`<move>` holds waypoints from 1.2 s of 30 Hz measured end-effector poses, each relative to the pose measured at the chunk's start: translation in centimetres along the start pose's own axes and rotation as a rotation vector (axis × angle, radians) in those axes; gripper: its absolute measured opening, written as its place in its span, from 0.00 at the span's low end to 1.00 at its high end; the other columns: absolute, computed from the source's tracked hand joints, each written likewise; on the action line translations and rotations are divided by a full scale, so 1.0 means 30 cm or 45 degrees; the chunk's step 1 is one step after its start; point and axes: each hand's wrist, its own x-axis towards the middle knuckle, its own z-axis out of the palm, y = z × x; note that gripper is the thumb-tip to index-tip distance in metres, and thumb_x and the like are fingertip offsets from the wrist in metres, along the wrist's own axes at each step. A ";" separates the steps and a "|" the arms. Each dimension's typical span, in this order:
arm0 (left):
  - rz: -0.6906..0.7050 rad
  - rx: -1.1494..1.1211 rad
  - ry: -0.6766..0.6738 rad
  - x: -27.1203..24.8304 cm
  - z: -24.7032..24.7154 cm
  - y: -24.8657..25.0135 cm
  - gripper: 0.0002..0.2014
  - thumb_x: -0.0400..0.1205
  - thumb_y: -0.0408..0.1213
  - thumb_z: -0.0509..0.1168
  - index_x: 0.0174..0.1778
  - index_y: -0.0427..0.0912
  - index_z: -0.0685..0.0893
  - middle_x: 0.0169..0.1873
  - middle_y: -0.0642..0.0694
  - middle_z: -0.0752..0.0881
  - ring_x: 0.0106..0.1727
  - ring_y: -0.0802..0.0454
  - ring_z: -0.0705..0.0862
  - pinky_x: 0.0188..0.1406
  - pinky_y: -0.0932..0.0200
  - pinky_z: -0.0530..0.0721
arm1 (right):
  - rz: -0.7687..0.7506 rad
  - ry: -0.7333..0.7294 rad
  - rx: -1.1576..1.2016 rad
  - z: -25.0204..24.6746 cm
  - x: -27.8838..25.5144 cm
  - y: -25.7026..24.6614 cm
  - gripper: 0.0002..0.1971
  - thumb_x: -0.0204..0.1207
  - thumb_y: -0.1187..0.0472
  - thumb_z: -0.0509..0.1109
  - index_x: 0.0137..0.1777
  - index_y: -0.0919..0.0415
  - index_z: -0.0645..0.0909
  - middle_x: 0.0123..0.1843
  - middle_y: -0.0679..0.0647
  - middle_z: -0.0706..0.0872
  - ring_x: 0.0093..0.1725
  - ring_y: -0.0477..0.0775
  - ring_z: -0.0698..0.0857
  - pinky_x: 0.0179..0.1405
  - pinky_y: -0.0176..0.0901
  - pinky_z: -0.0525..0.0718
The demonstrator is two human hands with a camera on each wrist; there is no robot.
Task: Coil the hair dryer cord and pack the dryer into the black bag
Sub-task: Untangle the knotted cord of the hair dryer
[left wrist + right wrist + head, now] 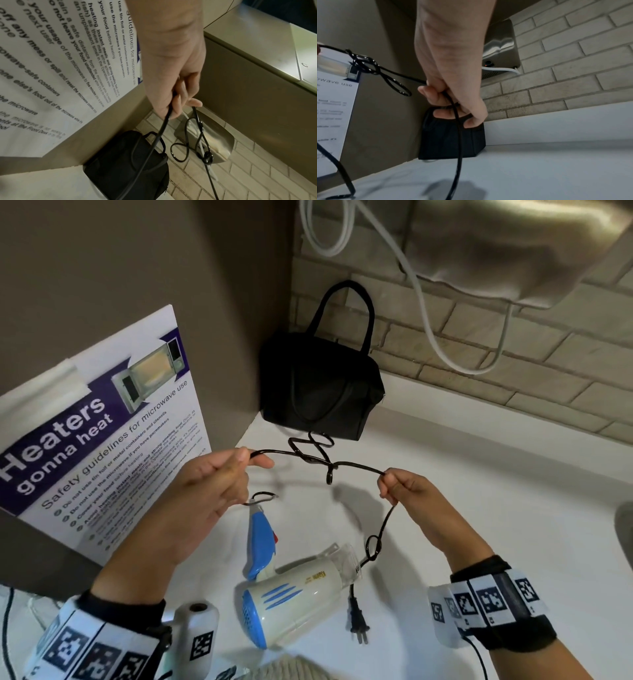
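Two hands [202, 494] [407, 491] pinching one cord [356, 465], one dryer [294, 594], one bag [318, 388]

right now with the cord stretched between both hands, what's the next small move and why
Probably ease the hands together to slacken the cord and shake out the tangle between them. The left hand and right hand each pinch the cord, kinked loops hang mid-span, and another knot sits near the hair dryer. Coiling now would likely trap those twists.

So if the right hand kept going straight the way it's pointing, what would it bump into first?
Probably the black bag: in the right wrist view it stands straight beyond the right hand, though depth is unclear.
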 end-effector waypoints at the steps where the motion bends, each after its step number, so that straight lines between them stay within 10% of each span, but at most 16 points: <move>1: 0.018 -0.003 0.007 0.001 -0.002 -0.003 0.23 0.71 0.61 0.68 0.45 0.44 0.90 0.17 0.56 0.62 0.23 0.57 0.63 0.31 0.70 0.74 | 0.001 0.024 -0.008 -0.004 0.002 0.004 0.17 0.86 0.61 0.55 0.35 0.61 0.77 0.27 0.43 0.73 0.33 0.47 0.69 0.37 0.42 0.63; 7: 0.093 0.062 0.063 0.007 -0.004 -0.022 0.15 0.78 0.48 0.61 0.35 0.46 0.88 0.24 0.49 0.72 0.25 0.60 0.67 0.30 0.69 0.71 | 0.057 0.093 0.008 -0.026 0.011 0.025 0.18 0.86 0.61 0.55 0.35 0.65 0.76 0.27 0.46 0.73 0.34 0.52 0.66 0.35 0.43 0.62; 12: 0.185 -0.380 0.194 0.011 -0.108 0.032 0.26 0.84 0.23 0.48 0.26 0.48 0.80 0.21 0.57 0.76 0.20 0.64 0.68 0.24 0.70 0.67 | 0.267 0.613 0.276 -0.129 0.028 0.170 0.21 0.81 0.75 0.55 0.28 0.58 0.72 0.31 0.54 0.74 0.32 0.53 0.72 0.49 0.49 0.73; 17: 0.192 -0.155 0.129 0.000 -0.123 0.060 0.14 0.80 0.44 0.62 0.28 0.48 0.81 0.22 0.56 0.75 0.22 0.61 0.66 0.25 0.67 0.64 | 0.263 0.569 0.146 -0.203 0.007 0.250 0.22 0.82 0.68 0.53 0.27 0.54 0.74 0.30 0.53 0.73 0.34 0.54 0.70 0.50 0.52 0.67; 29: 0.100 0.128 0.128 0.009 0.023 0.011 0.14 0.83 0.41 0.56 0.40 0.48 0.87 0.21 0.55 0.74 0.22 0.63 0.69 0.31 0.67 0.70 | 0.450 0.177 -0.073 -0.087 0.020 0.191 0.15 0.85 0.64 0.58 0.44 0.56 0.86 0.42 0.55 0.86 0.51 0.58 0.81 0.49 0.42 0.71; 36: 0.143 0.365 -0.072 0.020 0.076 0.042 0.15 0.86 0.39 0.53 0.51 0.49 0.88 0.21 0.54 0.74 0.26 0.63 0.71 0.31 0.76 0.72 | -0.231 0.076 -0.259 -0.014 0.004 -0.085 0.25 0.81 0.67 0.64 0.74 0.45 0.70 0.71 0.45 0.75 0.69 0.42 0.76 0.65 0.33 0.74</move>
